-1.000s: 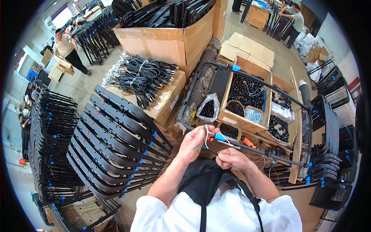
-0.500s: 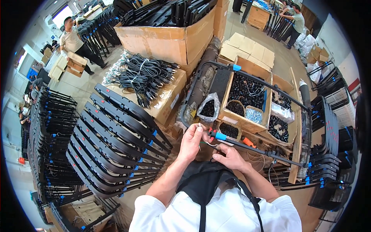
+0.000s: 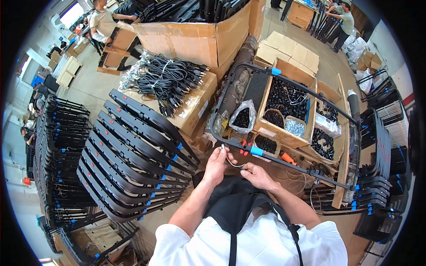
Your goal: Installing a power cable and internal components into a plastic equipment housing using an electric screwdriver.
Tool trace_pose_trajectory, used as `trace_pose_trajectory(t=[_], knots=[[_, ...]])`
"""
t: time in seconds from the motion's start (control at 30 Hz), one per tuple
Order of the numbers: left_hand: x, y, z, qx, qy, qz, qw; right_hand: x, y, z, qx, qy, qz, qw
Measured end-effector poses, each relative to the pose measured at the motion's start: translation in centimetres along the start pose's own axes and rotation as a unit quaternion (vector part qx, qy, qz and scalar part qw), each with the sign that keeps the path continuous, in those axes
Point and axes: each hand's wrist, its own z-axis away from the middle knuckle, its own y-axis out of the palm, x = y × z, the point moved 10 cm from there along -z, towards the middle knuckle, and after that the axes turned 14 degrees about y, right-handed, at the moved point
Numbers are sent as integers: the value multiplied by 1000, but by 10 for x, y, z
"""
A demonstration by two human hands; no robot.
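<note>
My left hand (image 3: pixel 216 166) pinches the pale end of a thin wire (image 3: pixel 235 166) between thumb and fingertips. The wire sags in a short curve to my right hand (image 3: pixel 257 176), whose thumb and fingers are closed on its other part. Just beyond both hands lies the near bar of a black tubular frame (image 3: pixel 288 165), with red pieces (image 3: pixel 244 149) and a blue sleeve (image 3: pixel 256 151) on it. Neither hand appears to touch the frame. What the wire runs to past my right fingers is hidden.
Inside the frame stands a wooden box (image 3: pixel 284 131) of small black parts and screws. A bundle of black cables (image 3: pixel 166 82) lies on a carton to its left. Black curved frames (image 3: pixel 133 155) are stacked at left. At upper left, a person (image 3: pixel 103 24) carries a wooden box.
The wire's curve between my hands now shows more plainly, and my hands sit clear of the frame's near bar. The person with the box has moved right, closer to the large carton.
</note>
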Motion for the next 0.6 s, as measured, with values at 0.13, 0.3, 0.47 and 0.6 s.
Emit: trace_pose_trajectory(t=[0.13, 0.3, 0.47, 0.6], knots=[[35, -36, -5, -42, -33, -17, 998, -23, 29, -21, 12, -5, 3, 1000], [62, -58, -25, -59, -56, -49, 995, -47, 48, -39, 22, 80, -76, 994], [65, -57, -47, -25, -62, -80, 995, -66, 60, -58, 24, 97, -181, 978], [60, -50, -53, 48, -67, -118, 990, -69, 62, -62, 5, 118, -169, 978]])
